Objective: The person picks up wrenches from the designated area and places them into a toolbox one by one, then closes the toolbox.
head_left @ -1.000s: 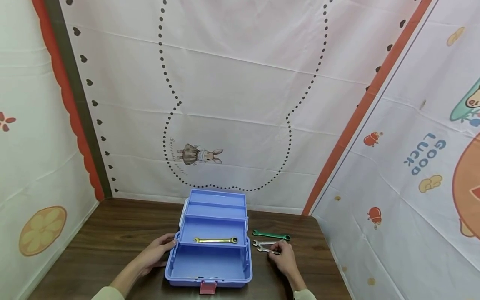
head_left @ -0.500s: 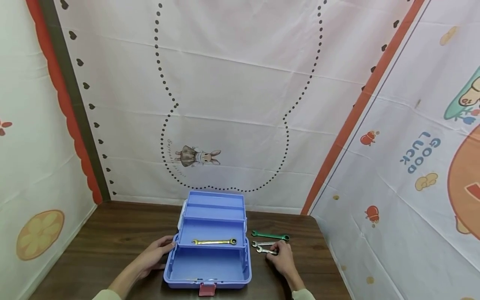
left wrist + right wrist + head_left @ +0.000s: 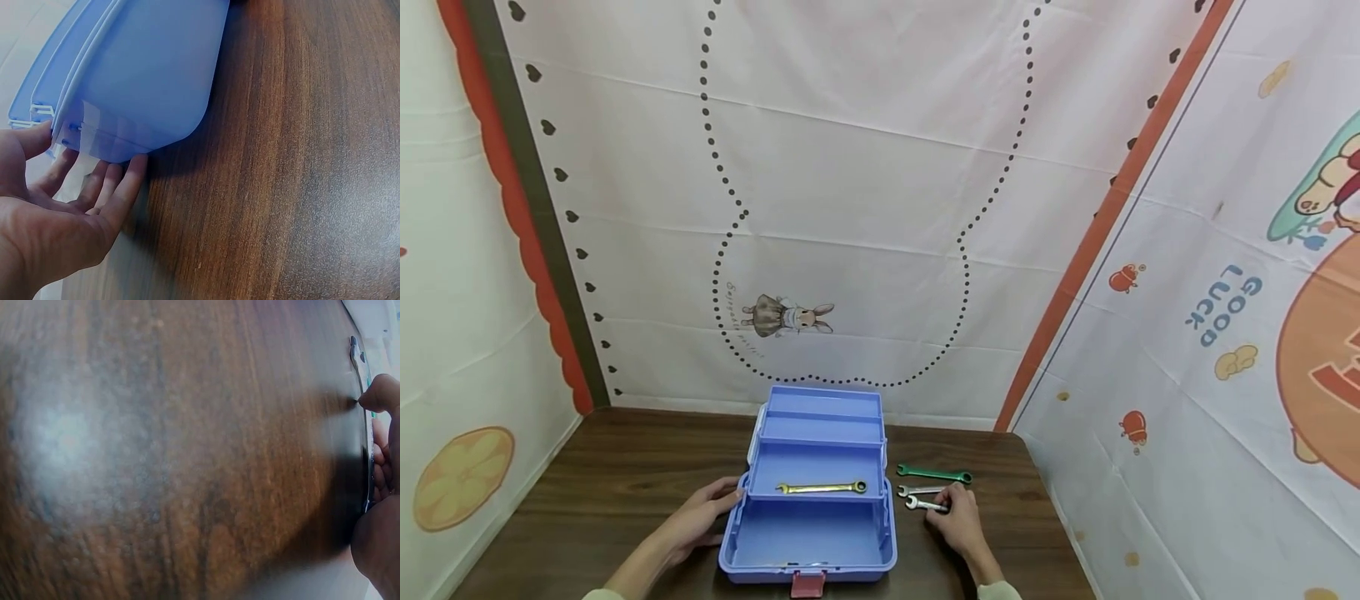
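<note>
In the head view an open blue toolbox (image 3: 808, 533) stands on the table, its tiered trays folded back. A yellow ratchet combination wrench (image 3: 822, 488) lies in its lowest tray. My left hand (image 3: 696, 517) holds the box's left side; the left wrist view shows thumb at the rim and fingers against the outer wall. To the right of the box, my right hand (image 3: 958, 521) pinches the shank of a small silver wrench (image 3: 917, 503), hiding its far end. Beyond it lie a longer silver wrench (image 3: 916, 492), partly covered by my fingers, and a green wrench (image 3: 934, 474).
The toolbox's red latch (image 3: 808, 585) hangs at its front. Small thin items (image 3: 808, 565), too small to make out, lie along the inner front edge. A printed cloth (image 3: 850, 250) walls off the dark wooden table (image 3: 647, 450) at the back and both sides.
The head view has shifted slightly, so everything sits a little further left and lower. Both hands keep their places, and the wrenches and toolbox show no clear movement.
</note>
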Available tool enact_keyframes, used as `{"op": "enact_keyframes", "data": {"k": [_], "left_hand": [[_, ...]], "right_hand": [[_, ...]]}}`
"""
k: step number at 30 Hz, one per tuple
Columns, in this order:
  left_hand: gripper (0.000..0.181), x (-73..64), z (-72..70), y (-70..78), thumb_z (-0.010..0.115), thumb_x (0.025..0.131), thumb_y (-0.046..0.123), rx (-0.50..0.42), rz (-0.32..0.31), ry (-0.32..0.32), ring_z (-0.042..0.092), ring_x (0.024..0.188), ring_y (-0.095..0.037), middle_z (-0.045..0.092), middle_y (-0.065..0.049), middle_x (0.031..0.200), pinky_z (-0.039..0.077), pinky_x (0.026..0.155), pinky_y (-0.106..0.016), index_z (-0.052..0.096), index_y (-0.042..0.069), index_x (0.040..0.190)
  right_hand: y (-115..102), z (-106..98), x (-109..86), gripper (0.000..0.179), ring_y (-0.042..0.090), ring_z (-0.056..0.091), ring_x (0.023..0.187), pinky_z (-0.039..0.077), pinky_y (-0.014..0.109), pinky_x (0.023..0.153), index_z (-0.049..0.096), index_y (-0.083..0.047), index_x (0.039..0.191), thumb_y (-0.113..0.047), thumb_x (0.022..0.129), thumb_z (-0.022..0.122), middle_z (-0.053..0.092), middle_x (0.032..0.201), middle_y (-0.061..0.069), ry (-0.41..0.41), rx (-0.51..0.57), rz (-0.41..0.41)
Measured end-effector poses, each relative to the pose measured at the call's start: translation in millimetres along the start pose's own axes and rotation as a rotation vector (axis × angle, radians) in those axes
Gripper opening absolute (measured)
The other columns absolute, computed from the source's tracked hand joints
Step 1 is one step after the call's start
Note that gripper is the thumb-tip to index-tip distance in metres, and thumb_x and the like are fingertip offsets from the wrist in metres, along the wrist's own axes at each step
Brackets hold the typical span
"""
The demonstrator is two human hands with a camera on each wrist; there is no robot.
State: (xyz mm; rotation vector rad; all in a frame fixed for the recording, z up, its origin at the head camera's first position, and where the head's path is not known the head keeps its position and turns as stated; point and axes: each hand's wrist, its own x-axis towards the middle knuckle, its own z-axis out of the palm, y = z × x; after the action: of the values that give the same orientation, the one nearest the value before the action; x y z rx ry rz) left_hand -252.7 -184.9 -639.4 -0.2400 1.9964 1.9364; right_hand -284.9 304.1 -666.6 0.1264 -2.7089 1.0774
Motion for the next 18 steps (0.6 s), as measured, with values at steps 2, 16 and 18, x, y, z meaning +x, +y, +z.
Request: {"op": "enact_keyframes", "data": {"k": [2,16,18], "left_hand": [[0.064,-1.6,-2.8,-0.9,0.065,0.107,0.037,0.0,-0.003,0.008,0.054,0.13,-0.042,0.043,-0.03,0.153,0.063,0.085,-0.056,0.045,0.001,0.156],[0.065,-3.1,-3.3,-1.5,0.066,0.106,0.037,-0.011,0.001,0.008,0.055,0.13,-0.043,0.045,-0.03,0.152,0.062,0.085,-0.057,0.046,0.001,0.155],[0.065,-2.9,-3.8,-1.7,0.066,0.106,0.037,-0.013,0.003,0.006,0.055,0.13,-0.043,0.045,-0.03,0.152,0.062,0.086,-0.057,0.046,0.001,0.155]], "right_hand": [[-0.7,3.6,0.2,0.026,0.014,0.041,0.086,0.038,0.031,0.075,0.063,-0.014,0.081,-0.009,0.07,0.086,0.053,0.086,-0.003,0.006,0.002,-0.008],[-1.8,6.6,-2.0,0.027,0.016,0.042,0.085,0.039,0.034,0.074,0.06,-0.014,0.081,-0.011,0.07,0.085,0.051,0.083,-0.005,0.069,-0.036,-0.044],[-3.0,6.6,-1.7,0.027,0.016,0.042,0.084,0.038,0.034,0.074,0.06,-0.013,0.082,-0.012,0.07,0.085,0.051,0.082,-0.005,0.069,-0.041,-0.044]]}}
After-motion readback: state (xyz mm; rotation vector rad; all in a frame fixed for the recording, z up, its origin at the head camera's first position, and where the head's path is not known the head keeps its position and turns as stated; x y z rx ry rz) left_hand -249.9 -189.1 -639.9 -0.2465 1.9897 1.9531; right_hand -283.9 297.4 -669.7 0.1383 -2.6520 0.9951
